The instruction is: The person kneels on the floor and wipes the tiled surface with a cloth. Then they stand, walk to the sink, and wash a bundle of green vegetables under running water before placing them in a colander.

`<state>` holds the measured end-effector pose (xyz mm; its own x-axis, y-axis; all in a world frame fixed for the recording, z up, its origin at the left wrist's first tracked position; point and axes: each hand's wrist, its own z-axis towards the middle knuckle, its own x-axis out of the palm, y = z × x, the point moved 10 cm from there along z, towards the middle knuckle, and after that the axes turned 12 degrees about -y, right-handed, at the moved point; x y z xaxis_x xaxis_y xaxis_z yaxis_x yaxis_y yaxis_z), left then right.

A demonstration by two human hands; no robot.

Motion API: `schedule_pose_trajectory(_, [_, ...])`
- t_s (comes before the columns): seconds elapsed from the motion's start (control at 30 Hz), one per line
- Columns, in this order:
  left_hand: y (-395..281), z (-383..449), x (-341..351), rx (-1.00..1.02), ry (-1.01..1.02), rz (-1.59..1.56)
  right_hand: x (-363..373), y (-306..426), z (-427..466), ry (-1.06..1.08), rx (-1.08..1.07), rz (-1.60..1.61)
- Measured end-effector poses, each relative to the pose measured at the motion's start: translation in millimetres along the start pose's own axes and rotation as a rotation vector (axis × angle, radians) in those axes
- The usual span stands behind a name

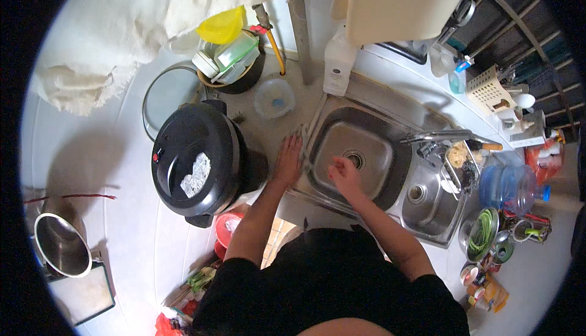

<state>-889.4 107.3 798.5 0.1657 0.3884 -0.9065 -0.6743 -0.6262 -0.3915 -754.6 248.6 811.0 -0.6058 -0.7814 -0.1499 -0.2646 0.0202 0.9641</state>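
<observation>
My left hand (288,159) lies palm down with fingers extended on the countertop, beside the left rim of the large stainless steel sink basin (341,130). Over that basin, just left of its drain (355,159), my right hand (345,178) hangs with its fingers bent. Nothing shows in either hand. Left of my left hand stands a black electric pressure cooker (201,152) with crumpled foil (197,176) on its lid. A round clear plastic container (274,99) sits on the counter beyond my left hand. The chrome faucet (442,136) is to the right of the large basin.
A white plastic bottle (337,68) stands behind the sink. A smaller basin (430,214), a wire rack with scrubbers (458,155), a blue water jug (506,189) and a bowl of green beans (485,235) are at right. A glass lid (171,95) lies behind the cooker.
</observation>
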Motion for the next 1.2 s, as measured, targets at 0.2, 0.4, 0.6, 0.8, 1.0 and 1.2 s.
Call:
schedule_pose_trajectory(0.2, [2.8, 12.7, 12.1, -0.032, -0.159, 0.024, -73.4, -7.9, -68.0, -0.017, 0.112, 0.102])
schedule_pose_trajectory(0.4, [-11.1, -112.5, -36.7, 0.032, -0.236, -0.055, -133.2, -5.7, -97.4, -0.128, 0.152, 0.123])
schedule_pose_trajectory(0.6, [-93.8, -194.2, -10.5, 0.069, 0.267, 0.029, -203.0, -32.2, -140.1, -0.255, 0.171, 0.182])
schedule_pose_trajectory(0.8, [-229.0, -189.3, 49.8, 0.675, 0.504, -0.110, -293.4, -62.0, -191.3, -0.416, 0.186, 0.074])
schedule_pose_trajectory(1.0, [-373.4, -186.9, 111.7, 1.146, 0.647, -0.131, -394.3, -87.4, -270.5, -0.826, 0.214, 0.194])
schedule_pose_trajectory(1.2, [-522.5, -214.9, 155.4, 1.311, 0.504, -0.220, -426.2, -117.9, -374.8, -1.091, 0.339, 0.193])
